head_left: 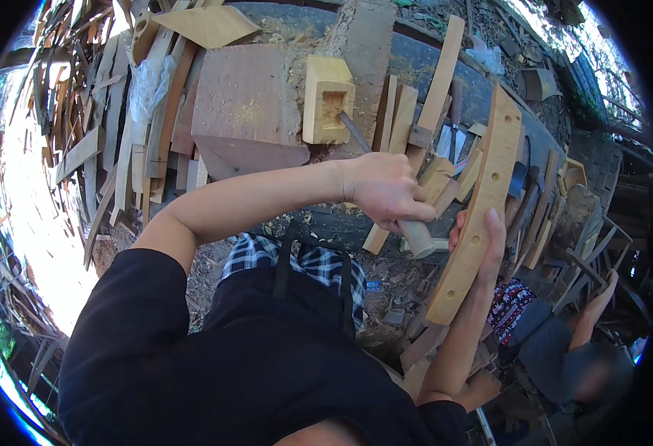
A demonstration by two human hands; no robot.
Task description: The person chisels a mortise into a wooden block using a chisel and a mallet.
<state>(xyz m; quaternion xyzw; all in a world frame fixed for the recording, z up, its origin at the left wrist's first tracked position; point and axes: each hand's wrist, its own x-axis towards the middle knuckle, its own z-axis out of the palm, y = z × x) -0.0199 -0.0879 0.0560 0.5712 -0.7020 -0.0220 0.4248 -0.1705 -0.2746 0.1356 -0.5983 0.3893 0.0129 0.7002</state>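
My left hand [386,190] is wrapped round the wooden handle of a chisel [356,135]. The handle's butt sticks out below my fist, and the blade slants up to the left. Its tip reaches into a squarish hollow cut in a pale wooden block [317,93], which rests on the workbench beside a thick timber. In my right hand [492,241] I grip a long, slightly curved wooden board [482,201] with several round holes along it. It stands at a slant, off to the right of the chisel. My fingers wrap round its lower half.
A big reddish timber [248,100] lies left of the block. Offcuts and tools crowd the bench to the right, among them a pale strip [442,74]. Wood strips [111,111] and a plastic bag [150,88] are at left. Another person [557,334] sits at lower right.
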